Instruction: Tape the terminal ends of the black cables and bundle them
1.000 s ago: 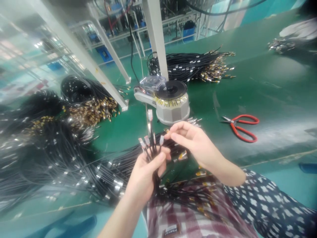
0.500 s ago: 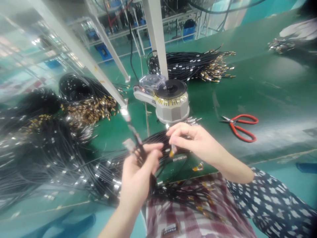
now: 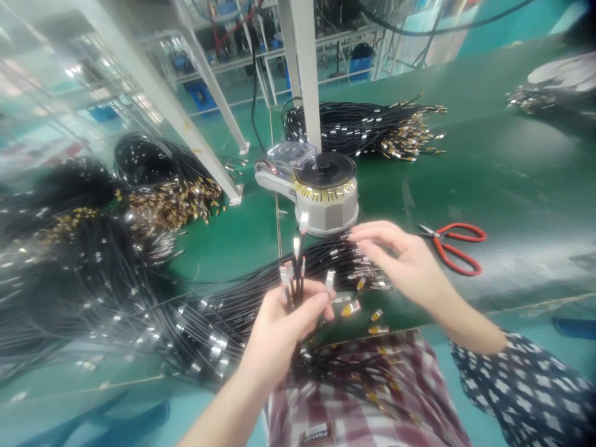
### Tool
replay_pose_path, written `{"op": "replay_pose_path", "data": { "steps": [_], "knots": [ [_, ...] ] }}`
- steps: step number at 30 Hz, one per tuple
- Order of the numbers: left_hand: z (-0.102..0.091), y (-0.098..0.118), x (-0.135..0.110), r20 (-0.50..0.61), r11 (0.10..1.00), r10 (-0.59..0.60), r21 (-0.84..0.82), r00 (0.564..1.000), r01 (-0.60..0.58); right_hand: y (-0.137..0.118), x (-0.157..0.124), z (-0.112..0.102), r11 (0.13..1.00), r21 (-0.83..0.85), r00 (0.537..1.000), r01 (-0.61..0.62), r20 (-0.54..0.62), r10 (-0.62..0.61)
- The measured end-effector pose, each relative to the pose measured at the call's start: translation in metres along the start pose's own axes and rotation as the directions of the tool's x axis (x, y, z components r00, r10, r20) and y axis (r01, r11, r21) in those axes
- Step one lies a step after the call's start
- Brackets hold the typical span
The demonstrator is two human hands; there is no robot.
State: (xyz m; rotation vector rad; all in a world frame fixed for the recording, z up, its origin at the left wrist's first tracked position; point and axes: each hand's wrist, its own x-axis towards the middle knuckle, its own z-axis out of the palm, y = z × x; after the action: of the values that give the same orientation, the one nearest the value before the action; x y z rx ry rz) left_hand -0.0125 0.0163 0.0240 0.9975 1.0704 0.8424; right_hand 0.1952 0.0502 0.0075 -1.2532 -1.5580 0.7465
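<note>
My left hand is closed round a small bunch of thin black cables, their silver connector ends sticking up above the thumb. My right hand hovers to the right with fingers spread and curled, fingertips reaching down onto the loose cable ends lying on the green table. It holds nothing that I can see. More black cables trail down over my checked lap.
A grey tape dispenser with a black reel stands just beyond the hands. Red-handled scissors lie to the right. Big heaps of black cables with gold connectors fill the left; another bundle lies behind a white post.
My left hand has brought the cable bunch back upright and slightly right. My right hand has moved right, away from the bunch, and opened over the loose ends on the table.
</note>
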Motion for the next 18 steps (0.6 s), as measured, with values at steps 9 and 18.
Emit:
{"op": "replay_pose_path", "data": {
  "steps": [9,18],
  "knots": [
    [0.006,-0.005,0.002,-0.001,0.999,-0.005,0.050,1.000,0.005,0.071,-0.025,-0.111,0.299,-0.944,0.979,-0.138,-0.084,0.184],
    [0.010,-0.007,0.003,0.047,0.991,-0.034,0.131,0.998,0.027,0.079,-0.020,-0.132,0.171,-0.985,0.951,-0.010,0.043,0.307]
  ]
}}
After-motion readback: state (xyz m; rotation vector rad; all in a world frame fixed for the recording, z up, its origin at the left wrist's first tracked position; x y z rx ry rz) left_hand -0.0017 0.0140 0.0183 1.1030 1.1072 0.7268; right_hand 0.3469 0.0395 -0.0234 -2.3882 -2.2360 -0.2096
